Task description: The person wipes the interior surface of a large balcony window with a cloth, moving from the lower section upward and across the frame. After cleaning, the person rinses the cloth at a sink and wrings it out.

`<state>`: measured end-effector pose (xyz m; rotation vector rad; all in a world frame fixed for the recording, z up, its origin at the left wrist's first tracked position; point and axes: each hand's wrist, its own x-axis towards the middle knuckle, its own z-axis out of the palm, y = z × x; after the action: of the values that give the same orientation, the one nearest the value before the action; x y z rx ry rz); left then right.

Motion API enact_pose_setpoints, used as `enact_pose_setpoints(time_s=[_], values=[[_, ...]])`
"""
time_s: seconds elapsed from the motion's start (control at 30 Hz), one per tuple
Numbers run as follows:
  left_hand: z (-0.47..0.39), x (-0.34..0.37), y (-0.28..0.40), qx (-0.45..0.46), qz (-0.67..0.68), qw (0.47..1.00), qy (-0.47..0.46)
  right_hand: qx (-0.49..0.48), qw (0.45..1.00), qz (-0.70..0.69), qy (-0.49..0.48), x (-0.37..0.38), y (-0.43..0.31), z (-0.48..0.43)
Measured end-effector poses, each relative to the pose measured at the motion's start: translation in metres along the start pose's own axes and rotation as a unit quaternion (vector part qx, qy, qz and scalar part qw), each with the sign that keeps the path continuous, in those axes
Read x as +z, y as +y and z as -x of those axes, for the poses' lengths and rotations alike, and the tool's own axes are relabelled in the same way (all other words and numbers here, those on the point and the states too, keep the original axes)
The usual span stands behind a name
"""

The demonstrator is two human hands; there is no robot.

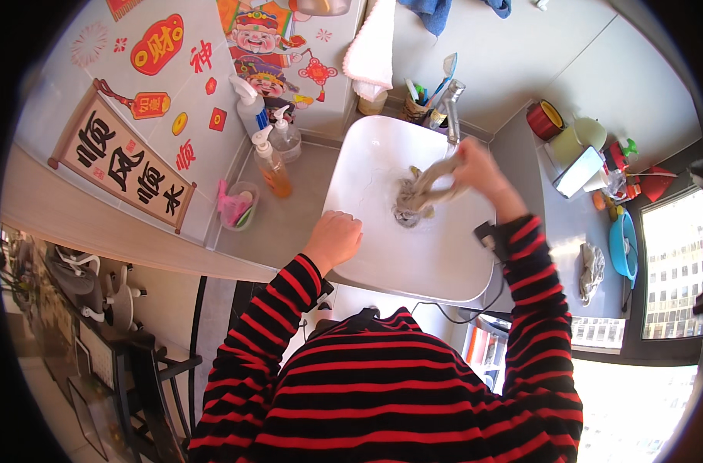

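My right hand (480, 168) grips the upper end of a wet beige-grey cloth (435, 184) just below the metal tap (452, 113). The cloth hangs in a loop, and its bunched lower end rests on the bottom of the white washbasin (409, 260), around the drain area. Some yellowish bits show beside the bunched part; what they are is unclear. The right hand is slightly blurred. My left hand (335, 238) lies on the basin's left rim with its fingers curled in, and no object shows in it.
Pump bottles (273, 168) and a clear plastic tub (240, 208) stand left of the basin. Behind it is a toothbrush cup (414, 109). On the right ledge are a phone (578, 172), a blue basin (622, 246) and a crumpled grey cloth (591, 272). A black cable (461, 319) hangs below the basin.
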<state>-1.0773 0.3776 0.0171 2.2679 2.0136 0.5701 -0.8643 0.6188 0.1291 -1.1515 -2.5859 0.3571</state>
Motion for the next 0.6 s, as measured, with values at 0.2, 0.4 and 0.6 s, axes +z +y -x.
enact_pose_setpoints(time_s=[0.2,0.4,0.6], values=[[-0.002,-0.002,0.001,-0.014,-0.011,1.0,-0.011,0.037,0.973,0.091,-0.208,0.169,0.029,0.038],[0.0,-0.001,0.003,-0.018,-0.013,1.0,-0.004,-0.019,0.962,0.104,-0.25,0.146,0.029,0.023],[0.0,0.005,-0.002,-0.01,0.029,0.999,0.011,-0.138,0.933,0.255,-0.214,0.046,0.068,0.021]])
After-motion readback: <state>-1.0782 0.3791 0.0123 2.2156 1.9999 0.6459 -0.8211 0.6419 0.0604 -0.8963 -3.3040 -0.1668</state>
